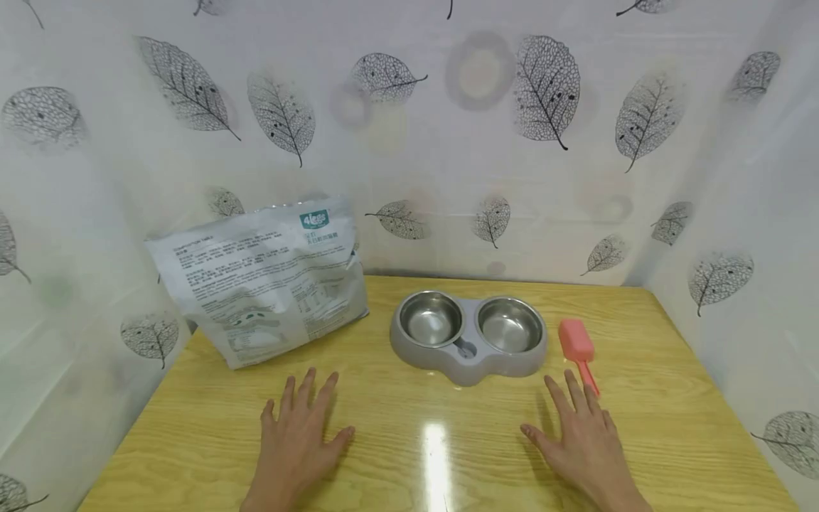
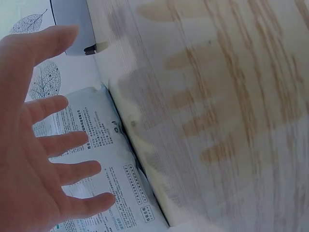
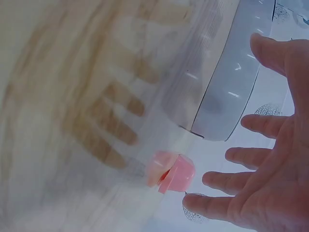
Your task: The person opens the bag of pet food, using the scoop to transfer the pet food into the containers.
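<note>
My left hand [image 1: 296, 437] is held over the front left of the table, fingers spread and holding nothing. Behind it leans a silver-white pet food bag [image 1: 275, 284] with printed text, also showing beyond the fingers in the left wrist view. At the front right my right hand [image 1: 584, 444] is spread too, its palm bare in the right wrist view. Just past its fingertips lies a pink scoop [image 1: 577, 341], the handle's end close to the fingers in the head view. A grey double pet bowl [image 1: 470, 366] with two steel dishes stands between the bag and the scoop.
The wood-grain table [image 1: 384, 455] has a glossy top that reflects a bright light. A pale curtain [image 1: 435, 163] printed with dark leaves hangs behind the table and along both sides. Both steel dishes show bare, shiny bottoms.
</note>
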A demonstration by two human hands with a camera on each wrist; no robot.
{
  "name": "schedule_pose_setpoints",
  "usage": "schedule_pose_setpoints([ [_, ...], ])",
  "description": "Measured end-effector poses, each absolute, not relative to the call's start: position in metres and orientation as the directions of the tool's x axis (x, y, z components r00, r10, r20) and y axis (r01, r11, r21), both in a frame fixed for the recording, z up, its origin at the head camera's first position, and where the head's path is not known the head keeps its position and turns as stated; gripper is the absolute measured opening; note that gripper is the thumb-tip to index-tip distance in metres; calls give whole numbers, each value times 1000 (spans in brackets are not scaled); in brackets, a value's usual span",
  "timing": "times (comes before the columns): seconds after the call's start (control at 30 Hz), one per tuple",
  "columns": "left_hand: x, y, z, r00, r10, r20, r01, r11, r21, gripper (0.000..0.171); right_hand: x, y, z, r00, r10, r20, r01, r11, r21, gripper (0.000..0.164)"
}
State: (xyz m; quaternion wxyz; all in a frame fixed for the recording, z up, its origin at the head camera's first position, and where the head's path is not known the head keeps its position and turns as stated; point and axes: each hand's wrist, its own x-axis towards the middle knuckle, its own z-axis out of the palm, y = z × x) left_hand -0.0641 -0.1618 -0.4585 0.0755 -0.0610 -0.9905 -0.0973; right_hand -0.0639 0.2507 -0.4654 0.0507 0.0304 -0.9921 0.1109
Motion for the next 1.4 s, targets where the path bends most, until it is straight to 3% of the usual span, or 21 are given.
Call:
schedule_pose_setpoints([
  [0.2, -66, -161, -458, -981, 114, 157, 143, 972, 189, 82, -64, 250, -468, -992, -56, 112, -80, 971, -226, 89],
  [0.37, -78, -165, -443, -977, 133, 167, 164, 969, 187, 79, -68, 246, -463, -980, -72, 187, -114, 968, -226, 84],
  [0.53, -96, -179, -419, -946, 172, 274, 234, 949, 210, 60, -78, 236, -454, -968, -74, 239, -143, 948, -283, 79],
  [0.63, -105, -191, -404, -882, 211, 421, 319, 926, 204, 40, -80, 230, -452, -965, -74, 251, -154, 936, -317, 76],
  [0.8, -127, -214, -364, -687, 278, 672, 462, 881, 107, 16, -79, 221, -450, -967, -81, 240, -159, 933, -324, 72],
  [0.87, -135, -223, -343, -622, 274, 733, 471, 879, 71, 14, -78, 219, -449, -966, -86, 243, -163, 933, -321, 70],
  [1.03, -158, -240, -293, -565, 185, 804, 421, 903, 88, 29, -77, 217, -450, -953, -102, 286, -196, 926, -322, 63],
  [1.13, -177, -251, -276, -596, 186, 781, 406, 909, 93, 49, -78, 217, -450, -949, -102, 298, -202, 923, -329, 60],
  [1.3, -198, -264, -271, -800, 191, 569, 295, 951, 96, 69, -76, 218, -448, -959, -95, 267, -188, 919, -346, 60],
  [1.4, -204, -265, -275, -870, 165, 465, 232, 968, 92, 72, -76, 219, -446, -964, -86, 250, -171, 925, -340, 60],
])
